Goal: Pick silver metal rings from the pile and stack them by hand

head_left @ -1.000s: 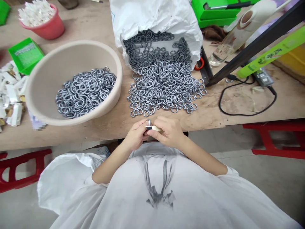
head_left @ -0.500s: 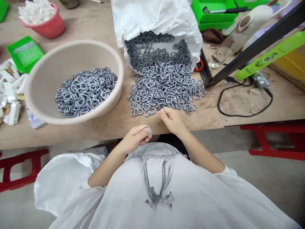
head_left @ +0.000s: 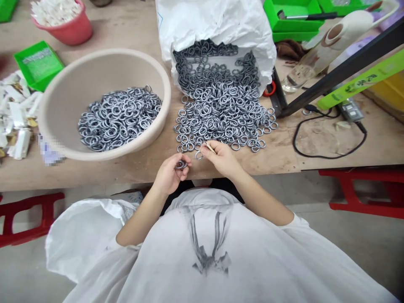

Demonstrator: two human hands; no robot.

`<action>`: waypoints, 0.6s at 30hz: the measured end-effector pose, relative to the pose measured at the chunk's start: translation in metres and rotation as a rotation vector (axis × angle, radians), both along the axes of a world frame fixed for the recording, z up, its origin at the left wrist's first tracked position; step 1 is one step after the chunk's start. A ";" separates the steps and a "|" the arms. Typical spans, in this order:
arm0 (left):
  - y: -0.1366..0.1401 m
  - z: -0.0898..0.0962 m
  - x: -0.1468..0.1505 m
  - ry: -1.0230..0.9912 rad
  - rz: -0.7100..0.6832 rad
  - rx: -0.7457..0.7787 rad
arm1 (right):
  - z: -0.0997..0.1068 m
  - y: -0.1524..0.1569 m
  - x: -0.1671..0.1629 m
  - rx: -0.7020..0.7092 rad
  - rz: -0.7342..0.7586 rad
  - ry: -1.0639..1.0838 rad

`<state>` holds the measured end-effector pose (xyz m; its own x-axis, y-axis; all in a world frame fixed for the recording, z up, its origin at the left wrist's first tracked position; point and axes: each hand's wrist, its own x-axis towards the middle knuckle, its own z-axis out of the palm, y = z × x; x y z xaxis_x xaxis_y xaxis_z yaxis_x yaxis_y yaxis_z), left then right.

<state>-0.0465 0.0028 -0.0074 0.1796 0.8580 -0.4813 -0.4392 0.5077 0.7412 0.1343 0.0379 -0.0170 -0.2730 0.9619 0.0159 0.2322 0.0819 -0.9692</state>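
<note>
Several grey rings (head_left: 181, 164) rest in the curled fingers of my left hand (head_left: 170, 173), palm turned up, just off the table's front edge. My right hand (head_left: 221, 159) pinches a thin pale stick (head_left: 210, 147) whose kind I cannot make out. Its fingertips are at the near edge of a heap of grey rings (head_left: 221, 109), close to one loose ring (head_left: 198, 154). The heap spills from the mouth of a white sack (head_left: 217, 21) lying on its side. To the left, a beige basin (head_left: 59, 113) holds a pile of similar rings (head_left: 120, 118).
Left of the basin are a green bin (head_left: 39, 65), a red tub (head_left: 71, 29) and white pieces (head_left: 19, 113). On the right stand a slanted black bar (head_left: 344, 69), a spray bottle (head_left: 331, 40) and a looped black cable (head_left: 328, 157). Red stools (head_left: 350, 189) flank me.
My left hand has moved left and turned palm up, showing rings in its fingers. My right hand has shifted slightly left, and more of the stick shows. The view has shifted slightly.
</note>
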 end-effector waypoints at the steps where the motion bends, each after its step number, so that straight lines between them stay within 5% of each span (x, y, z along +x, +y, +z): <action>1: 0.000 0.000 0.004 -0.020 -0.054 -0.011 | 0.003 -0.003 0.000 -0.081 0.050 0.155; 6: -0.002 0.006 0.019 -0.220 -0.325 -0.085 | 0.006 -0.015 -0.006 -0.290 0.106 0.496; 15: -0.007 0.011 0.038 -0.105 -0.145 0.039 | 0.008 -0.025 -0.001 -0.006 -0.036 0.230; 18: -0.008 0.012 0.039 -0.075 -0.165 0.074 | 0.008 -0.022 0.000 -0.018 -0.033 0.260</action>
